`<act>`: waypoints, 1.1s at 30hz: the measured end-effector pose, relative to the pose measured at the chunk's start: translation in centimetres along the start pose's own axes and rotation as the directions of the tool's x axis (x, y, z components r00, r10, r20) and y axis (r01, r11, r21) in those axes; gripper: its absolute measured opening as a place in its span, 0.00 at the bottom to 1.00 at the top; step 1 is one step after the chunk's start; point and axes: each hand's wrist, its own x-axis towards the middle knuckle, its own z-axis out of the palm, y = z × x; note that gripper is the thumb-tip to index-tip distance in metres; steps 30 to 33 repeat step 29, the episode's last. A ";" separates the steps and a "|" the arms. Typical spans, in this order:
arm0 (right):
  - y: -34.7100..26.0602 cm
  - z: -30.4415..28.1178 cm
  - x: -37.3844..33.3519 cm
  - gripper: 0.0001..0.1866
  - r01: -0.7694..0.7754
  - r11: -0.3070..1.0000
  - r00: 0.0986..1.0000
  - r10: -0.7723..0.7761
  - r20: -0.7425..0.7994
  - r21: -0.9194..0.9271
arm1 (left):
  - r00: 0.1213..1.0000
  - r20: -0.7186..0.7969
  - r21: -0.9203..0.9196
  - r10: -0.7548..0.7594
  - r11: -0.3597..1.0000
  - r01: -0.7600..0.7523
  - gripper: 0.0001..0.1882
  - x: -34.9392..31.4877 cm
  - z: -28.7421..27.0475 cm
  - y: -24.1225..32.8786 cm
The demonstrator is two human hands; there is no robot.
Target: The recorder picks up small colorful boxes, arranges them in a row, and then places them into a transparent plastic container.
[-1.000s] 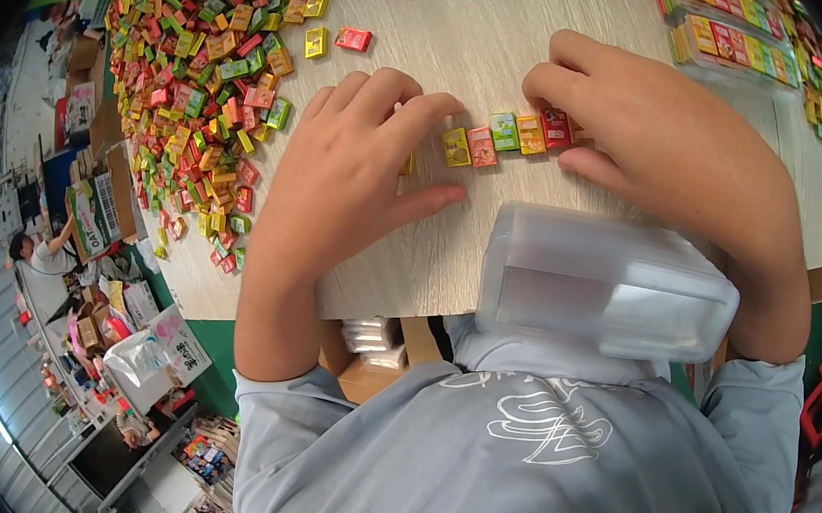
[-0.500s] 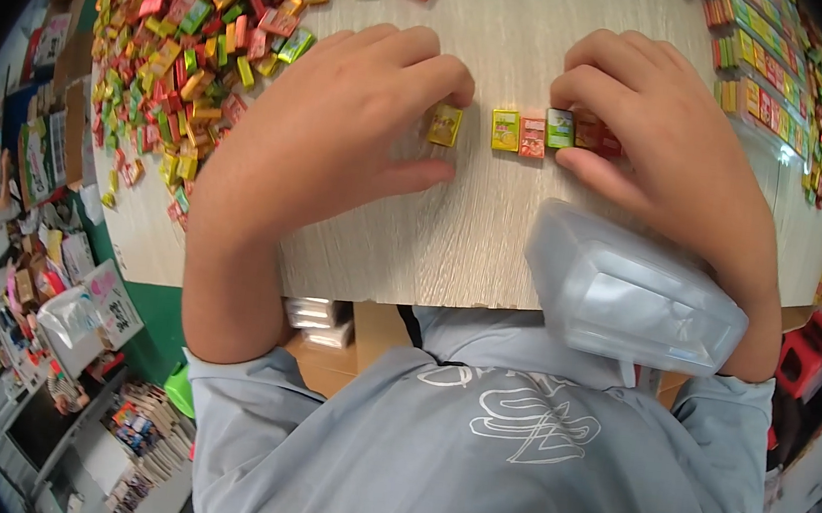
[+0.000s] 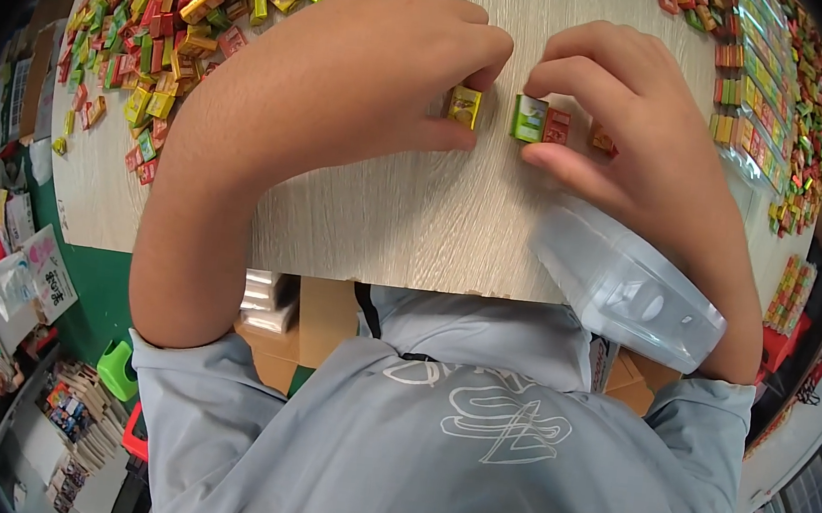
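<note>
My left hand (image 3: pixel 380 73) is closed over the table, a small yellow candy-sized box (image 3: pixel 464 108) between its thumb and forefinger. Whether another piece is tucked behind that box is hidden by the fingers. Across a narrow gap, my right hand (image 3: pixel 636 120) has its forefinger and thumb at the top and bottom ends of a small green-and-white box (image 3: pixel 530 119). A small red box (image 3: pixel 557 127) stands against the green one, under the curled fingers. Deeper inside that hand, an orange-red box (image 3: pixel 601 138) shows partly. Below my right wrist, a clear plastic container (image 3: pixel 643 291) lies tilted over the table's front edge.
A large heap of small coloured boxes (image 3: pixel 175 21) covers the table's left side. Clear packs of lined-up boxes (image 3: pixel 754 92) lie at the far right, with more loose pieces beyond. Another bundle (image 3: pixel 790 294) sits at the right edge. Cardboard (image 3: pixel 326 320) shows below the tabletop (image 3: pixel 382 244).
My left hand has come closer to my right with a yellow box. The separate yellow and red boxes left of the green one no longer show there. The whole view has shifted slightly.
</note>
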 end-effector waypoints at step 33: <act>1.3 -0.2 -4.9 0.26 -0.235 0.964 0.969 0.222 0.111 0.126 | 0.988 0.107 0.017 -0.115 0.993 0.114 0.28 1.3 0.1 3.0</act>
